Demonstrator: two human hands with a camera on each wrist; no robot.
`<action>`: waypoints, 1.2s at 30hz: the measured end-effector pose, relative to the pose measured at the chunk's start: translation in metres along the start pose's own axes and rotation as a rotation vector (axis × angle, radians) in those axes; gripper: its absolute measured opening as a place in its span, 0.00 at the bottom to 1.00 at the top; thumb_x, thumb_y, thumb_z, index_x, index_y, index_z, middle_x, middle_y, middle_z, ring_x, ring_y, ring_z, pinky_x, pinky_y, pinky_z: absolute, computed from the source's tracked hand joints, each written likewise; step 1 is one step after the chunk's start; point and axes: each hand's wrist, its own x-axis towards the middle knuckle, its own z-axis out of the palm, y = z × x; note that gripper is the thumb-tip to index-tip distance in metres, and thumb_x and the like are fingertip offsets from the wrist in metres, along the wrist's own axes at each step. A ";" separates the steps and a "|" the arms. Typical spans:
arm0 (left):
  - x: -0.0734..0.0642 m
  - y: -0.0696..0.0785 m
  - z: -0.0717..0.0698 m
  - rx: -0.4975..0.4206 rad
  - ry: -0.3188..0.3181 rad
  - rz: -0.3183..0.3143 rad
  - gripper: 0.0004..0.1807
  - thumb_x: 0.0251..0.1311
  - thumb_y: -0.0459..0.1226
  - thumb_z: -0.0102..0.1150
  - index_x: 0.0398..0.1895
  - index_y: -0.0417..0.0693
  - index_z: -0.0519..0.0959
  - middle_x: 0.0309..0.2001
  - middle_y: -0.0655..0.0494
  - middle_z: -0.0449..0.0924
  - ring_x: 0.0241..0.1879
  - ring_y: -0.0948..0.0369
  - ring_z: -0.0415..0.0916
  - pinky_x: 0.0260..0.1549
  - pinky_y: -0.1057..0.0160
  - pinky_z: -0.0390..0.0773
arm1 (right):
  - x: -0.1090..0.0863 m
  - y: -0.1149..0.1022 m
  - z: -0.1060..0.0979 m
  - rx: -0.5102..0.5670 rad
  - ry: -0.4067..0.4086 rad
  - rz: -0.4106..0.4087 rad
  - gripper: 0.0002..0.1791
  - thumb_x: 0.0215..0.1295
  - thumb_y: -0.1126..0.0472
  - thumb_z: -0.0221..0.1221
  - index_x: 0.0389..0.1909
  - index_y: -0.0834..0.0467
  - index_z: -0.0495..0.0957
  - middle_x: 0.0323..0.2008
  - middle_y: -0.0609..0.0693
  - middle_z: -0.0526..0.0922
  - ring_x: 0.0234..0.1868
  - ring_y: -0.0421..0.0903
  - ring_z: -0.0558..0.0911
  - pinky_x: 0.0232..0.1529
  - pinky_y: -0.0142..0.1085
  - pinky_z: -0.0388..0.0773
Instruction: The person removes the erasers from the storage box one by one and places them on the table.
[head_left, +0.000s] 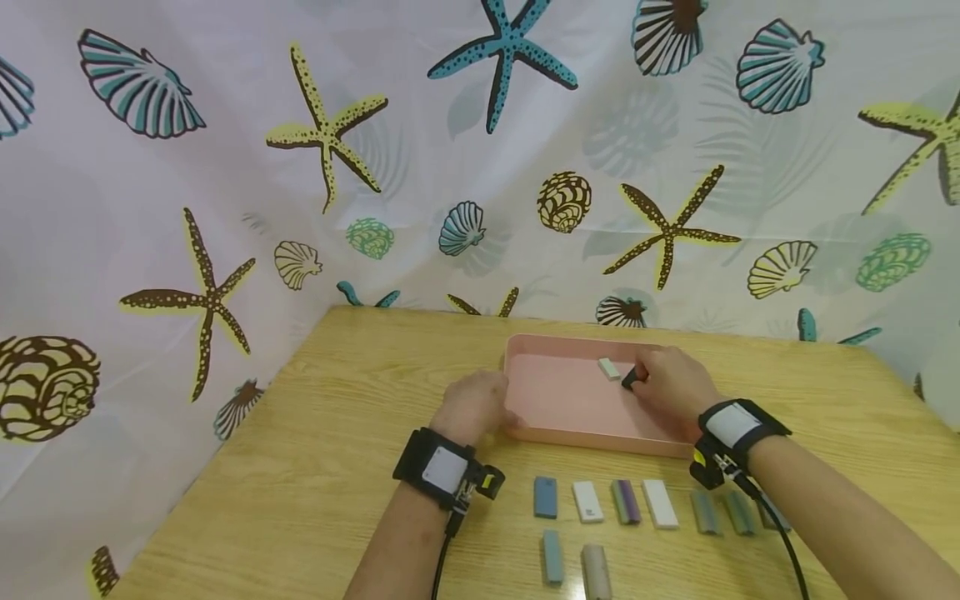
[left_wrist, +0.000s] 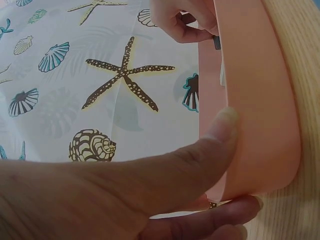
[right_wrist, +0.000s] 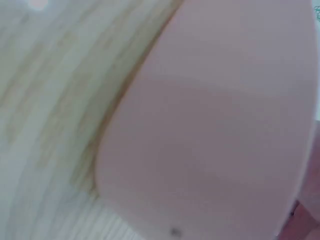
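A shallow pink tray stands on the table. My left hand grips its left end; in the left wrist view the thumb lies over the rim and the other fingers are on the far side of the wall. Reaching inside the right part of the tray, my right hand pinches a small dark block, eraser-like in shape. Just left of it a small white block lies on the tray's floor. The tray's outer wall fills most of the right wrist view.
In front of the tray lies a row of small blocks, among them a blue one, a white one and a purple-and-green one. Nearer are a blue-green block and a beige one. A patterned cloth hangs behind.
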 end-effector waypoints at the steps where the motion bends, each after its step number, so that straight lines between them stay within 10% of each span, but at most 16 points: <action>1: 0.000 0.000 0.000 -0.003 0.000 0.000 0.18 0.45 0.45 0.69 0.32 0.46 0.73 0.26 0.55 0.73 0.26 0.59 0.68 0.23 0.62 0.69 | -0.002 -0.001 -0.001 0.006 -0.001 -0.007 0.07 0.50 0.63 0.64 0.24 0.56 0.73 0.23 0.49 0.75 0.25 0.45 0.71 0.27 0.41 0.70; 25: 0.000 0.001 0.001 -0.034 0.006 -0.009 0.19 0.44 0.45 0.70 0.33 0.46 0.73 0.27 0.54 0.73 0.27 0.58 0.67 0.25 0.62 0.68 | -0.056 -0.019 -0.037 0.023 0.065 -0.203 0.10 0.47 0.61 0.66 0.27 0.52 0.73 0.27 0.48 0.74 0.28 0.43 0.68 0.28 0.37 0.67; 36: 0.001 0.001 0.003 -0.020 0.011 -0.008 0.19 0.44 0.45 0.70 0.33 0.45 0.74 0.27 0.54 0.73 0.26 0.59 0.68 0.24 0.62 0.68 | -0.088 -0.043 -0.047 0.085 0.149 -0.453 0.17 0.44 0.61 0.69 0.31 0.49 0.71 0.30 0.40 0.69 0.30 0.37 0.68 0.29 0.29 0.68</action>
